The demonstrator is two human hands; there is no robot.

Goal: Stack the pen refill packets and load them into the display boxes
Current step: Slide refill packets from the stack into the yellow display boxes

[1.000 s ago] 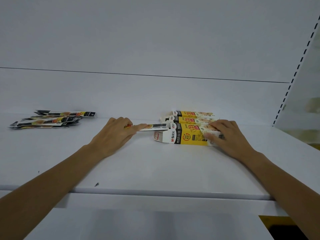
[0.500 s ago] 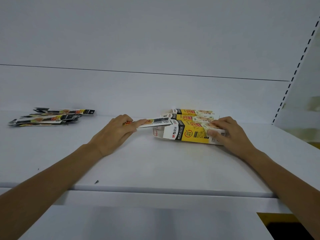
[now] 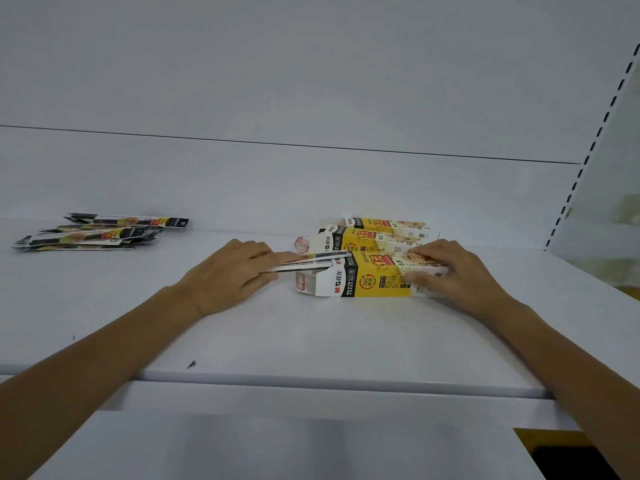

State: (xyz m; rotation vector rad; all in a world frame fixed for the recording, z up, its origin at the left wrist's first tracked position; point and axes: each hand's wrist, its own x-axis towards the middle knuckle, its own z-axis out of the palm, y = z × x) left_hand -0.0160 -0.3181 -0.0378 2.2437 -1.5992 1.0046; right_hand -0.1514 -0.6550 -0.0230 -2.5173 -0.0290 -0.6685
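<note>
Hands both down on the flat white shelf [image 3: 311, 341], each clamped on something. Far left, well apart from the work: loose pile of black-and-yellow flat plastic pen refill packets [image 3: 100, 232], not yet stacked. Next, left hand [image 3: 228, 275], fingers laid along the top and thumb below, pinching a thin squared-up stack of the same packets [image 3: 304, 263]. Leading ends at the open left mouth of the nearest yellow-and-white cardboard display box [image 3: 367, 278]; whether already inside, not clear. That box on its side, end flaps open toward the left, with two more like boxes [image 3: 374, 237] just behind it on the far side. Rightmost, right hand [image 3: 457, 271], fingers curled over the top and thumb on the near face, gripping the box's right end.

To load cleanly: line the stack up with the box's long axis, lift the leading ends clear of the lower flap, slide in level. Brace with the right hand against the push, but lightly, so as not to squash the thin card and narrow the mouth. Pinch firmly so the probably slippery packets cannot fan or buckle.
</note>
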